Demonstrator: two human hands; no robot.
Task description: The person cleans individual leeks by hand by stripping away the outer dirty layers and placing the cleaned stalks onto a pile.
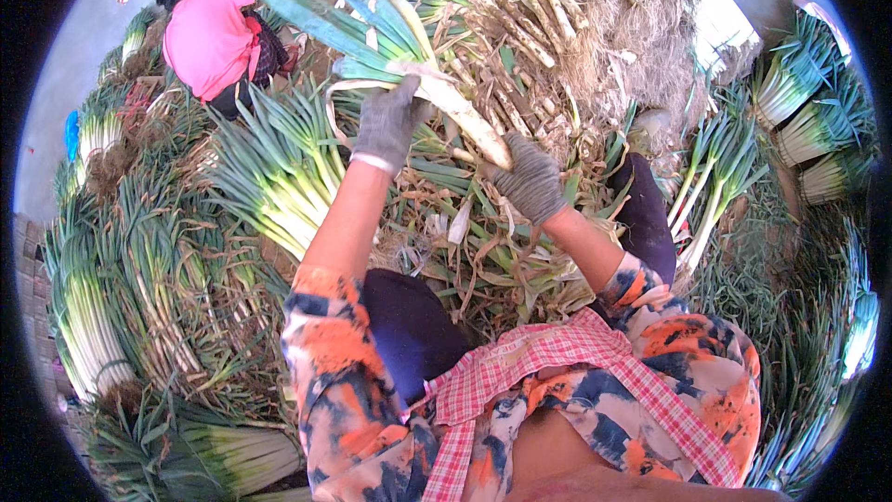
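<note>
A large leek (pixel 455 112) slants across in front of me, its broad green leaves toward the upper left and its pale root end toward the lower right. My left hand (pixel 388 121), in a grey glove, is closed round it where the leaves begin to spread. At the root end my right hand (pixel 530 178), gloved in grey too, grips the shank. Dry outer leaf hangs loose beside the left wrist. Below both hands lies a heap of stripped leaves and husks (pixel 492 251).
Unpeeled leeks with dirty shanks and roots (pixel 548 23) are piled ahead. Peeled leeks (pixel 288 177) lie left, with a few more (pixel 711 181) at right. Tied bundles (pixel 88 316) stand far left. A person in a pink shirt (pixel 212 37) crouches at the upper left.
</note>
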